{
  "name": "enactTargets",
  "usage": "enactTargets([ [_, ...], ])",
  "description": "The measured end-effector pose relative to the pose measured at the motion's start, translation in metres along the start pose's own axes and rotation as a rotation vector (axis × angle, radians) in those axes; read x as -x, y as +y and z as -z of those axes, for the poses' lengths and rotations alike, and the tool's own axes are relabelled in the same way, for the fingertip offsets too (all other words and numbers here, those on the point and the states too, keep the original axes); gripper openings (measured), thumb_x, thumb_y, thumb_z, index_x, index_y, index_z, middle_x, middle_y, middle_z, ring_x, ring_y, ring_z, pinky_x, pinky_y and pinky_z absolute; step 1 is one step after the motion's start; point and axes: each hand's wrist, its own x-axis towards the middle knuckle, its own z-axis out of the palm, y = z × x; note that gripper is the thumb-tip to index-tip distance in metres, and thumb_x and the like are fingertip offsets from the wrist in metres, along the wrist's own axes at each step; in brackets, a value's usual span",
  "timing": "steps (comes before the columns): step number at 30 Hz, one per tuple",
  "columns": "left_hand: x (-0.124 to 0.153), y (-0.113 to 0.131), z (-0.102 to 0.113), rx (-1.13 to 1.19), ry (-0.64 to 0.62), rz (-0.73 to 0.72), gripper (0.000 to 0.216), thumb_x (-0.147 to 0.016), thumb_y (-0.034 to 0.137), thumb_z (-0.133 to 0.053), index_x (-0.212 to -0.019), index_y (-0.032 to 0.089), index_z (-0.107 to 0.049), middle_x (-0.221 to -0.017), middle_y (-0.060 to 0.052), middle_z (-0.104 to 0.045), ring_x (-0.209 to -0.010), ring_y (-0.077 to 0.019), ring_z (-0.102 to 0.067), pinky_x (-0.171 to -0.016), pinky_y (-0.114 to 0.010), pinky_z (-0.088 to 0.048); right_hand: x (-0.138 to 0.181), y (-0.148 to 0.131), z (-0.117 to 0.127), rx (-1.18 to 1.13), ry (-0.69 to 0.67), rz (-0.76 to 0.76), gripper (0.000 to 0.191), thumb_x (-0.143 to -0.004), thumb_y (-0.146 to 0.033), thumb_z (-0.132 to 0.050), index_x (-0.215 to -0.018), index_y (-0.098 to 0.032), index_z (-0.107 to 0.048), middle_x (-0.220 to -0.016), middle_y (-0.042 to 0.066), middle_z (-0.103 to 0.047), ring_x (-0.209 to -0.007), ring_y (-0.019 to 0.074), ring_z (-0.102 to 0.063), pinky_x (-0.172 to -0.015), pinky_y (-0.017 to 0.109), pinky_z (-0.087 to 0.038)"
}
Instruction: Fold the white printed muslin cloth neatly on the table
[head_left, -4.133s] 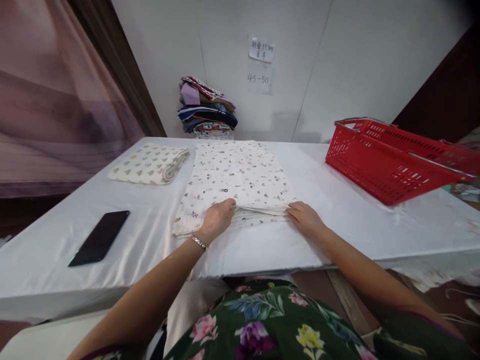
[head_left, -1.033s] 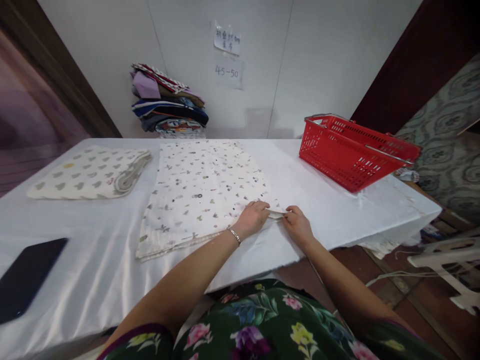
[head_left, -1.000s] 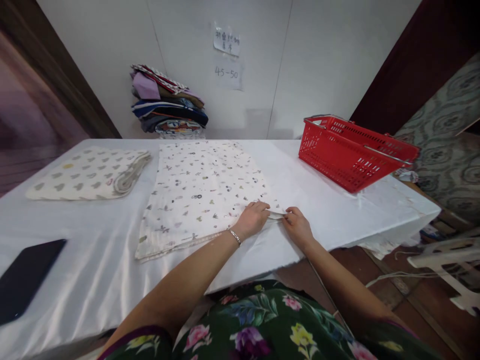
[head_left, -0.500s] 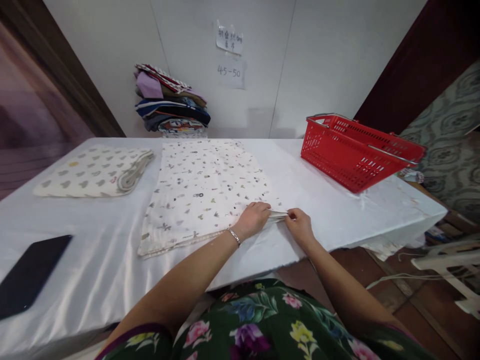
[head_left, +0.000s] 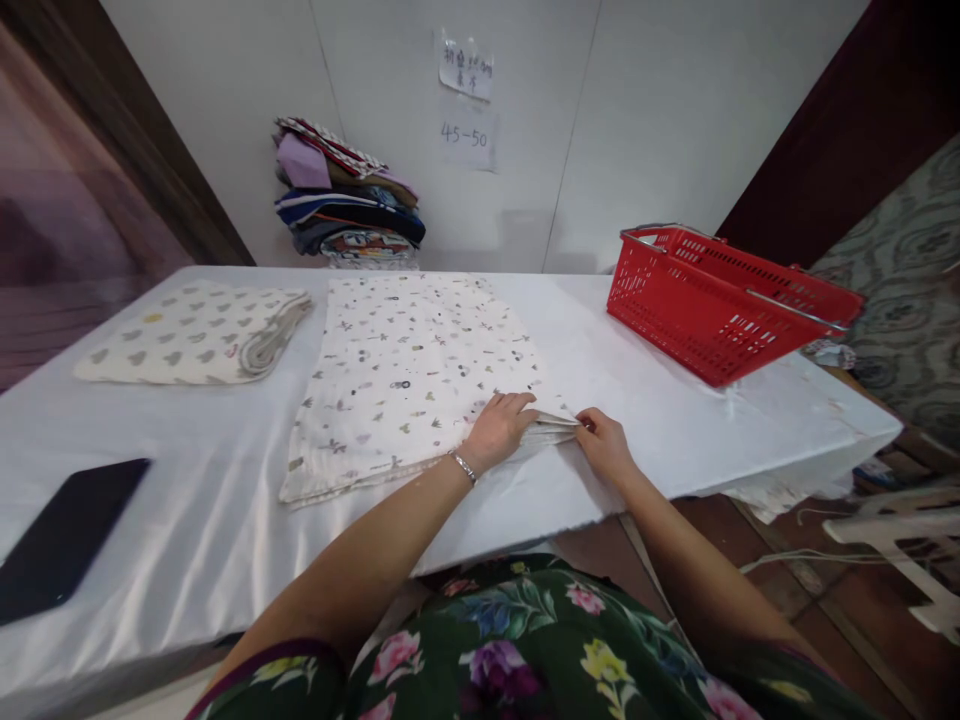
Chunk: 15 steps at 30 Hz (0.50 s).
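A white printed cloth, folded into a long rectangle, lies flat on the white table. My left hand rests palm down on the cloth's near right corner, fingers stretched over the layered edge. My right hand is just to the right of that corner, its fingers pinched on the cloth's layered edge. A thin bracelet sits on my left wrist.
A second folded cloth with grey prints lies at the left. A black phone lies near the left front edge. A red plastic basket stands at the right. A stack of folded clothes sits against the back wall.
Since four seconds ago both hands have slid along the near edge to its right corner. Over the last second they have hardly moved; only the view shifted slightly.
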Motion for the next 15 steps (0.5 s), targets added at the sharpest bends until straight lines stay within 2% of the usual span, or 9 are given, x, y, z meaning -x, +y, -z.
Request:
enactTargets([
  [4,0.015,-0.004,0.001,0.000,0.029,-0.043,0.024,-0.086,0.007,-0.042,-0.091,0.017,-0.063,-0.125,-0.008,-0.054,-0.112,-0.0209,-0.049,-0.091,-0.037,-0.041,-0.003,0.003,0.000,0.018,-0.032,0.013,0.014,-0.073,-0.025,-0.047,-0.078,-0.020,-0.059,-0.065,-0.003,-0.059,-0.055,0.0133,-0.051,-0.053,0.024,-0.035],
  [7,0.021,-0.004,0.003,-0.013,-0.009,-0.089,0.023,-0.087,0.010,-0.043,-0.081,0.016,-0.064,-0.125,-0.008,-0.055,-0.117,-0.0228,-0.046,-0.092,-0.040,-0.040,-0.004,0.004,-0.002,0.015,-0.036,0.029,0.016,-0.074,-0.025,-0.046,-0.082,-0.021,-0.060,-0.069,-0.002,-0.061,-0.056,0.0135,-0.051,-0.054,0.024,-0.035],
  [12,0.017,-0.001,0.008,-0.021,-0.065,0.023,0.016,-0.085,0.016,-0.050,-0.082,0.017,-0.066,-0.129,-0.010,-0.052,-0.123,-0.0273,-0.042,-0.097,-0.049,-0.036,-0.003,0.002,-0.002,0.065,-0.058,0.069,0.019,-0.076,-0.025,-0.045,-0.084,-0.021,-0.061,-0.072,0.000,-0.062,-0.060,0.0146,-0.052,-0.055,0.024,-0.036],
  [15,0.013,-0.001,0.009,-0.008,-0.108,0.005,0.015,-0.083,0.022,-0.055,-0.074,0.017,-0.066,-0.128,-0.010,-0.053,-0.124,-0.0289,-0.040,-0.099,-0.052,-0.035,-0.003,0.003,-0.002,0.097,-0.062,0.064,0.023,-0.076,-0.024,-0.045,-0.091,-0.021,-0.062,-0.073,0.000,-0.062,-0.060,0.0149,-0.052,-0.056,0.025,-0.038],
])
